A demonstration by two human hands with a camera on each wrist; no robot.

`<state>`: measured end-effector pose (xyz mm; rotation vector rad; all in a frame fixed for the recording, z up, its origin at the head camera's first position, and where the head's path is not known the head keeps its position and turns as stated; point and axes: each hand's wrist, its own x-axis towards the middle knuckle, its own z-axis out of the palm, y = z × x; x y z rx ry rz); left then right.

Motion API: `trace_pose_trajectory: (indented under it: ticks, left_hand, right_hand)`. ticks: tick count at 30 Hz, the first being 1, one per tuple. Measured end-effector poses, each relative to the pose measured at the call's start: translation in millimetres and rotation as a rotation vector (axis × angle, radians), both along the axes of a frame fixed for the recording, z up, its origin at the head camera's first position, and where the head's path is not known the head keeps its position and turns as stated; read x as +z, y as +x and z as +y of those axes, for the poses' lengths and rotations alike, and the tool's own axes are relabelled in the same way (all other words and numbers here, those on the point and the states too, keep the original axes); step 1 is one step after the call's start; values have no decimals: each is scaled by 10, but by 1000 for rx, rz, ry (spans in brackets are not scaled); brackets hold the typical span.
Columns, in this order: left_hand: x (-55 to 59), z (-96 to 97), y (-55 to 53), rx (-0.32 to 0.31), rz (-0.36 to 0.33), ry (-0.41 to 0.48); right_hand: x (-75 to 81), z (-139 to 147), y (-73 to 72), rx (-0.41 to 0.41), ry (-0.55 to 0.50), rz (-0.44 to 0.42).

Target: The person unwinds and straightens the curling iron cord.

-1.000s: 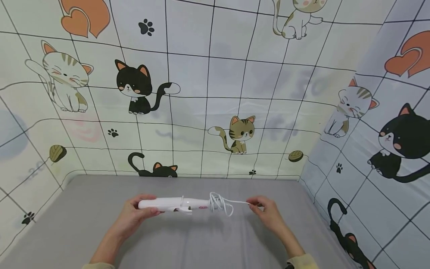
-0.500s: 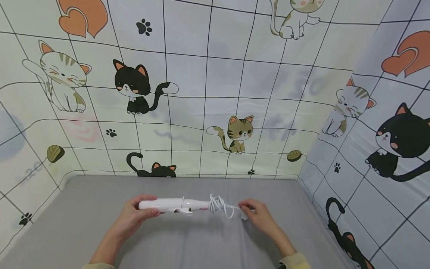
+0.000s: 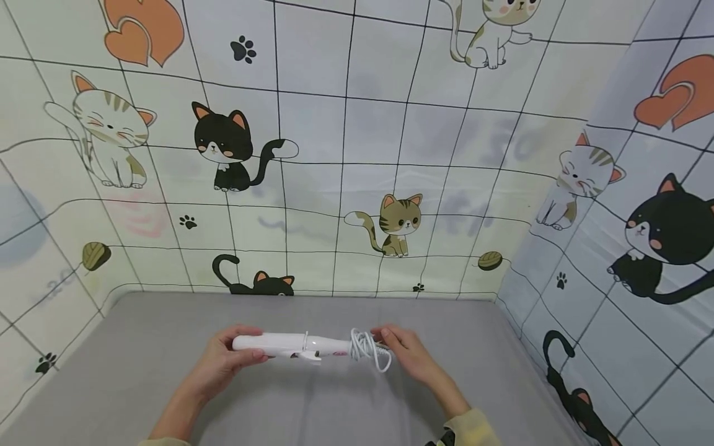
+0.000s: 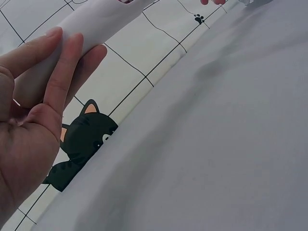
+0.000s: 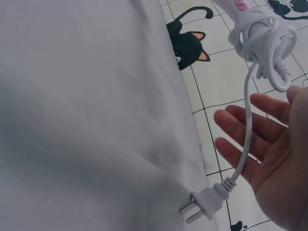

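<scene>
Cord (image 3: 362, 344) is wound in loose loops around the narrow end of the white wand (image 3: 276, 342), which is held level above the grey table (image 3: 312, 409). The left hand (image 3: 223, 358) grips the wand's wide end; the right hand (image 3: 411, 358) is beside its narrow end, fingers loosely parted, with no pinch visible. Much of the cord looks gathered; the stretch ending in the plug (image 5: 207, 201) trails free beyond the wand, apparently the part left unwrapped. Whether loops are being added or undone cannot be told. The head view hides the plug; the left wrist view cuts off the wand's narrow end. Thumb contact with the loops is unclear.
</scene>
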<state>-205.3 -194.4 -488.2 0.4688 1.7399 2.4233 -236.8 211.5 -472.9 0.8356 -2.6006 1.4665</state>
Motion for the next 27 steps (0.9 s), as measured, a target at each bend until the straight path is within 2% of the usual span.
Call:
trace_pose_trajectory:
  ticks: [2, 6, 11, 13, 18, 19, 24, 27]
  left_hand:
    - [7, -7, 3, 10, -11, -9]
    - [1, -18, 0, 31, -26, -31]
    - [-54, -61, -1, 40, 3, -29]
    - [-97, -92, -7, 47, 23, -24]
    - [-160, -157, -5, 66, 9, -2]
    - [-162, -168, -1, 70, 1, 1]
    - [-161, -197, 13, 82, -25, -32]
    - [-161, -197, 14, 86, -44, -51]
  right_hand:
    - [4, -11, 2, 5, -5, -24]
    - [8, 9, 17, -39, 12, -27]
    - [18, 59, 46, -93, 28, -14]
    - [106, 61, 106, -102, 24, -16]
    - [124, 232, 123, -119, 6, -16]
    - [76, 294, 94, -120, 6, -9]
    - [39, 500, 89, -131, 31, 38]
    - [46, 579, 109, -144, 37, 38]
